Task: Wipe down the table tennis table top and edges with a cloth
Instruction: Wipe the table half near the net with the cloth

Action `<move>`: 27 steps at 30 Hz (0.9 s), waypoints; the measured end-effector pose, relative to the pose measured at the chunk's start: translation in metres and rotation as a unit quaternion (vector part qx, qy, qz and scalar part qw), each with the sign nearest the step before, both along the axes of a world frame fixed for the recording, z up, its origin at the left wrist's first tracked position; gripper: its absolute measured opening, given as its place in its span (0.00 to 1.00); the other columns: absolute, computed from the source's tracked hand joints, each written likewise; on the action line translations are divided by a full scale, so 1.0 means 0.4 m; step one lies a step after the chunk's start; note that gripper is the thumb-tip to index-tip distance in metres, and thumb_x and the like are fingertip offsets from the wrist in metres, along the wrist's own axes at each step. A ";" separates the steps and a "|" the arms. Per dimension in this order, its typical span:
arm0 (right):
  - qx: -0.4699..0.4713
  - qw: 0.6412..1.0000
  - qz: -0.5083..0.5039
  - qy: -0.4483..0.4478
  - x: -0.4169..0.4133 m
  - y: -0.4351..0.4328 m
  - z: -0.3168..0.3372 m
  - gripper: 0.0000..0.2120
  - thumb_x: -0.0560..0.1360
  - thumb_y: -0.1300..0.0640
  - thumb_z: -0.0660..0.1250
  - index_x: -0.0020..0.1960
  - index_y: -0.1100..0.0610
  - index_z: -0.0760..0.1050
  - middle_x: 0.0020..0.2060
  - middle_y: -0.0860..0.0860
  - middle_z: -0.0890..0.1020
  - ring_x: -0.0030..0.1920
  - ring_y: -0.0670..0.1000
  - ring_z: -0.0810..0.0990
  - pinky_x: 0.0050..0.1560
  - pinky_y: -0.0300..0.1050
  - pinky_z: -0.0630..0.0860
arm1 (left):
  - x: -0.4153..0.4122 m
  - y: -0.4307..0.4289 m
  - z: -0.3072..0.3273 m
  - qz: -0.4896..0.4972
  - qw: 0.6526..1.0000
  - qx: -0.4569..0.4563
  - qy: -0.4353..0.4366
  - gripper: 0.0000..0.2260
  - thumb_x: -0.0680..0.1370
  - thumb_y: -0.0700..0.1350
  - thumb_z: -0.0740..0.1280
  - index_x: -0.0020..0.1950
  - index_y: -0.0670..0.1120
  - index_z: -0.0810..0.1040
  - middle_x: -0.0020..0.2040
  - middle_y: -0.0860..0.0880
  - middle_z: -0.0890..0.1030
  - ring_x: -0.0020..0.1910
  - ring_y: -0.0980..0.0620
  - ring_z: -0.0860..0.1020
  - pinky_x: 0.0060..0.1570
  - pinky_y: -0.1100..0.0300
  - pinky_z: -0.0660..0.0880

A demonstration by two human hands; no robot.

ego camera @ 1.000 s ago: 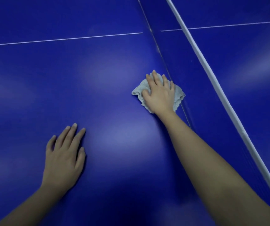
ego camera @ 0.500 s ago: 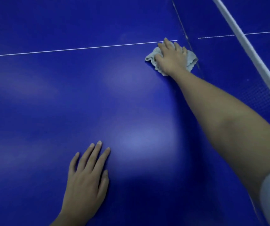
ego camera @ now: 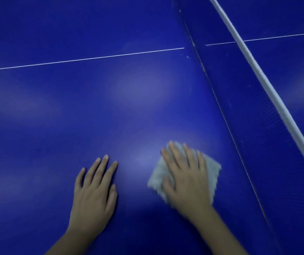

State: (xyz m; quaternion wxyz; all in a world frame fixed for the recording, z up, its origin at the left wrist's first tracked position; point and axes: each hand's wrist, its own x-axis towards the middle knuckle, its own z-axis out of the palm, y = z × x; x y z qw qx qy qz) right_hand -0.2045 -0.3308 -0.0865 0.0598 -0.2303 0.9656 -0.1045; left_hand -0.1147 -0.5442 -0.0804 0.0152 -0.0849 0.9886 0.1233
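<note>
The right hand (ego camera: 186,179) is back close to the body, having drawn the cloth (ego camera: 212,172) toward the person from the far spot where the white centre line (ego camera: 83,58) meets the foot of the net (ego camera: 257,111). A second ago it was out along the net, and half a second ago it was at full reach by that line. Now the cloth lies flat on the blue worktop (ego camera: 74,111), near the left hand (ego camera: 94,188) and apart from the net's base. The right hand and cloth are smeared with motion, so the stroke looks to be under way.

The right hand's grip is not closed on the cloth: its fingers lie spread and straight on top, pressing the cloth down. The left hand rests flat on the worktop with its fingers straight, holding nothing, and seems to serve as a brace.

Judging by this, one out-and-back pass beside the net is finished. The surface to the left, the half beyond the net and the edges probably remain to be wiped.
</note>
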 end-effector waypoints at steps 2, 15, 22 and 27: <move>-0.010 1.000 -0.011 -0.001 0.106 0.036 -0.003 0.29 0.72 0.46 0.55 0.72 0.51 0.67 0.73 0.48 0.65 0.72 0.57 0.64 0.70 0.59 0.57 | 0.001 0.002 -0.001 0.000 1.000 0.000 0.003 0.23 0.76 0.49 0.51 0.69 0.44 0.71 0.70 0.44 0.70 0.70 0.48 0.62 0.67 0.47 0.57; -0.041 0.945 -0.324 -0.004 -0.713 -0.274 0.011 0.32 0.77 0.45 0.53 0.76 0.59 0.56 0.76 0.61 0.53 0.74 0.63 0.53 0.73 0.60 0.44 | -0.011 0.003 -0.002 0.001 0.999 0.019 0.026 0.24 0.71 0.48 0.55 0.63 0.45 0.77 0.66 0.44 0.73 0.70 0.51 0.62 0.66 0.54 0.54; 0.022 0.962 -0.270 0.036 -0.896 -0.315 0.003 0.31 0.75 0.44 0.50 0.73 0.59 0.60 0.74 0.60 0.60 0.72 0.62 0.58 0.71 0.61 0.50 | -0.014 -0.005 -0.004 -0.002 0.999 0.010 0.035 0.25 0.69 0.48 0.57 0.64 0.49 0.76 0.65 0.45 0.75 0.67 0.50 0.66 0.66 0.53 0.54; -0.009 0.998 0.058 0.023 -0.826 -0.298 0.020 0.22 0.78 0.51 0.55 0.72 0.49 0.65 0.74 0.50 0.62 0.73 0.53 0.59 0.72 0.55 0.51 | -0.011 -0.004 0.000 -0.005 1.000 0.009 0.026 0.24 0.70 0.48 0.56 0.65 0.48 0.75 0.65 0.45 0.75 0.66 0.49 0.67 0.66 0.53 0.54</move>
